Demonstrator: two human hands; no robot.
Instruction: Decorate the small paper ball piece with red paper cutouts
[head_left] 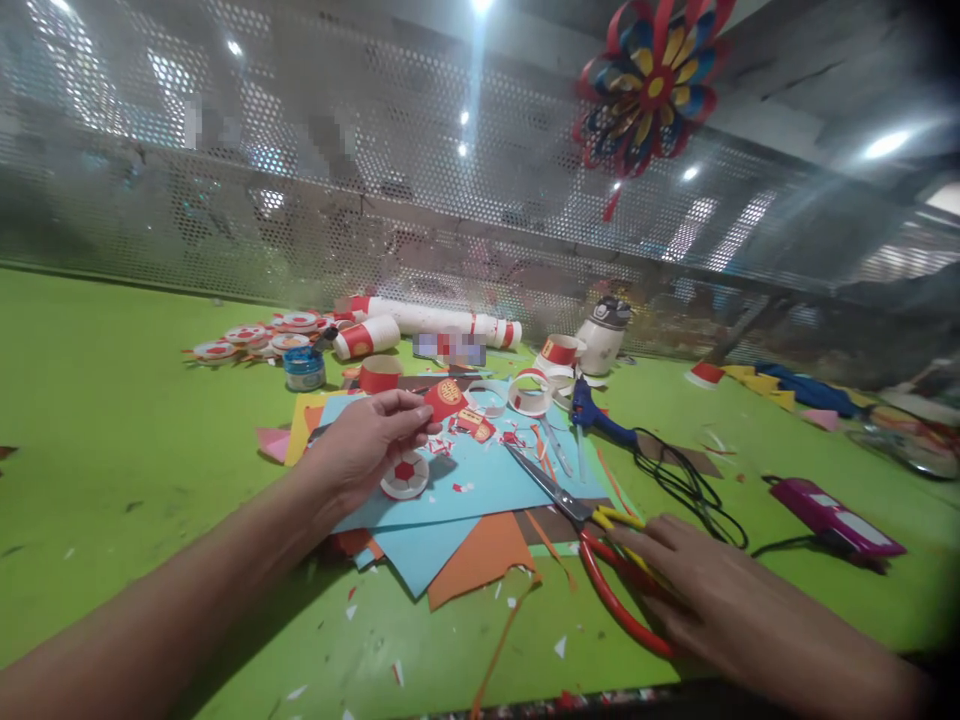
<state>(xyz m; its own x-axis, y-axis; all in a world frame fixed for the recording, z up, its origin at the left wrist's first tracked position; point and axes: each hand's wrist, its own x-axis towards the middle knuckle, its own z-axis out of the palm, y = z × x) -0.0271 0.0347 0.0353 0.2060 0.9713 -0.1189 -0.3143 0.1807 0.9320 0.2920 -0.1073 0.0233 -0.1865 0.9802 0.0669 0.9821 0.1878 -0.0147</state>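
Observation:
My left hand pinches a red paper piece with a round yellow print, holding it above light blue paper sheets. Just below this hand lies a white disc with a red pattern. My right hand is at the handles of a pair of scissors, one handle yellow, one red. Its fingers bend over the yellow handle and are partly hidden; the blades point up toward the paper scraps. Another red printed scrap lies between the held piece and the blade tips.
A blue glue gun with a black cord lies right of the sheets, near a magenta box. Behind stand a blue jar, cut cup rings, a long white tube and a kettle-like pot. Mesh borders the green table.

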